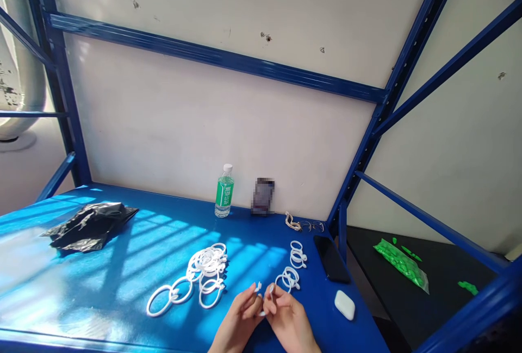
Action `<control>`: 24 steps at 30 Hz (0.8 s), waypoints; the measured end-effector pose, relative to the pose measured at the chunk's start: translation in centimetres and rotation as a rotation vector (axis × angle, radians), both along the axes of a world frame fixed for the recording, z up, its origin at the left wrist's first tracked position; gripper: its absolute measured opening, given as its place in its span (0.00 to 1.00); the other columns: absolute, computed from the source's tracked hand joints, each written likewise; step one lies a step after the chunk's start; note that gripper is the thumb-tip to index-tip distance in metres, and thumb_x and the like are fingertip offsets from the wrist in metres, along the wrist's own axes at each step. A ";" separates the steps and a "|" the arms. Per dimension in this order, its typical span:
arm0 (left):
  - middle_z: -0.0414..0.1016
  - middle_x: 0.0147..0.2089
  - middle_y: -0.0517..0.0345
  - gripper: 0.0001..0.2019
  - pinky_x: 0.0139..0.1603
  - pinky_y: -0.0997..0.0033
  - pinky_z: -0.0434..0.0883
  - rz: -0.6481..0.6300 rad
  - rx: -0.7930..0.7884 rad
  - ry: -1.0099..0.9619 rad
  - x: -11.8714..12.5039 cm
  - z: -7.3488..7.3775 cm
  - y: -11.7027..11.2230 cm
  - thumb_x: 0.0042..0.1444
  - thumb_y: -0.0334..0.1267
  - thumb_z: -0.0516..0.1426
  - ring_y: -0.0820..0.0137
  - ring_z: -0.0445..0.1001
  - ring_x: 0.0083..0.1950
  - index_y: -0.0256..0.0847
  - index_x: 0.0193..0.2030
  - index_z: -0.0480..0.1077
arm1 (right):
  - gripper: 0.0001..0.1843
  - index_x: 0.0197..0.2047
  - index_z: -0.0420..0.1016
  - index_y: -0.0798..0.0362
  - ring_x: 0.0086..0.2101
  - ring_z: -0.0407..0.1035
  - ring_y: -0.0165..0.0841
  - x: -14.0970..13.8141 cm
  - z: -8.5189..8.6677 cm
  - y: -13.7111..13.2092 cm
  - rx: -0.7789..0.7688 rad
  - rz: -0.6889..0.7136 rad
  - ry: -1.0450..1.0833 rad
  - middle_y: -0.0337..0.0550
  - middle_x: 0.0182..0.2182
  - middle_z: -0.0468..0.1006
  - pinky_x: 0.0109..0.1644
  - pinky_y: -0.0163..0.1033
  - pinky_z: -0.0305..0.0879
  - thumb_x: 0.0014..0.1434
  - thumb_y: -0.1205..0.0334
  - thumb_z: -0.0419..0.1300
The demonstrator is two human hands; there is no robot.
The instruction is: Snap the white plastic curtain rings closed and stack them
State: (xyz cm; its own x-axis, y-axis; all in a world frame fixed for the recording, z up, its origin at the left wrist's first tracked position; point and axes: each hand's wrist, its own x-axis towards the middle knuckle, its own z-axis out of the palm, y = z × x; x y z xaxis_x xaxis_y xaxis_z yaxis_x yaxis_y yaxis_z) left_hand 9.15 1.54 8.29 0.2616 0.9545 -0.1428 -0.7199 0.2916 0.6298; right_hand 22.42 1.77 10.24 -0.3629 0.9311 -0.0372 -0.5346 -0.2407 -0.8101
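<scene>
My left hand (240, 317) and my right hand (289, 317) are close together near the front of the blue table, fingers bent in a pinch. Between them is a white plastic ring (258, 286), mostly covered by my fingers. One end of it sticks up at my left fingertips, and another white bit shows at my right fingertips. To the left lies a pile of similar white rings (207, 261), some overlapping. Just beyond my right hand are two small groups of rings, a nearer one (288, 278) and a farther one (298, 255).
A black plastic bag (92, 226) lies at left. Along the back are a water bottle (224, 192), a blurred dark object (263, 196) and glasses (312, 226). At right are a black phone (331, 259) and a white case (345, 305). Blue frame posts (362, 146) border the table.
</scene>
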 end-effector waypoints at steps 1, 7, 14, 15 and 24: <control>0.47 0.18 0.69 0.31 0.35 0.66 0.69 0.036 0.068 0.126 -0.3 0.0 0.1 0.47 0.59 0.70 0.70 0.59 0.25 0.47 0.15 0.54 | 0.09 0.31 0.81 0.51 0.31 0.66 0.37 0.2 0.1 0.0 0.028 0.006 -0.053 0.38 0.24 0.70 0.47 0.46 0.65 0.44 0.57 0.66; 0.68 0.26 0.60 0.23 0.38 0.63 0.67 0.362 0.472 0.843 -5.6 1.4 1.0 0.62 0.59 0.56 0.63 0.67 0.32 0.46 0.22 0.67 | 0.17 0.44 0.85 0.48 0.52 0.72 0.52 3.9 0.5 1.3 0.357 -0.290 -0.691 0.52 0.47 0.82 0.58 0.55 0.64 0.56 0.49 0.66; 0.81 0.42 0.50 0.11 0.48 0.55 0.75 0.739 0.838 1.495 -12.0 0.9 2.8 0.66 0.41 0.52 0.54 0.77 0.48 0.47 0.39 0.75 | 0.17 0.47 0.84 0.40 0.52 0.72 0.52 8.0 -0.3 2.7 0.672 -0.483 -1.196 0.50 0.48 0.81 0.56 0.60 0.67 0.65 0.63 0.55; 0.81 0.44 0.50 0.11 0.47 0.55 0.75 0.752 0.848 1.535 -12.4 0.5 3.1 0.66 0.40 0.52 0.53 0.77 0.49 0.46 0.40 0.76 | 0.17 0.46 0.84 0.40 0.52 0.72 0.53 8.1 -0.5 2.7 0.685 -0.463 -1.232 0.50 0.48 0.81 0.54 0.60 0.68 0.64 0.64 0.55; 0.80 0.51 0.46 0.14 0.52 0.45 0.77 0.852 0.792 1.662 -12.8 -0.7 3.3 0.66 0.41 0.52 0.50 0.76 0.54 0.44 0.51 0.77 | 0.11 0.42 0.80 0.44 0.45 0.75 0.48 8.2 -1.5 3.1 0.697 -0.422 -1.254 0.48 0.42 0.81 0.53 0.53 0.70 0.65 0.61 0.55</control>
State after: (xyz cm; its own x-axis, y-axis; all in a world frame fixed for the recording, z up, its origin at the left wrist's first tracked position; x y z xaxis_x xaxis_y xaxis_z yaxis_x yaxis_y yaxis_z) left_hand -3.68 4.88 7.55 -0.1166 0.7001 0.7044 0.7964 -0.3579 0.4875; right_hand 30.58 4.88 8.79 -0.1394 0.9178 0.3719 0.6473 0.3687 -0.6672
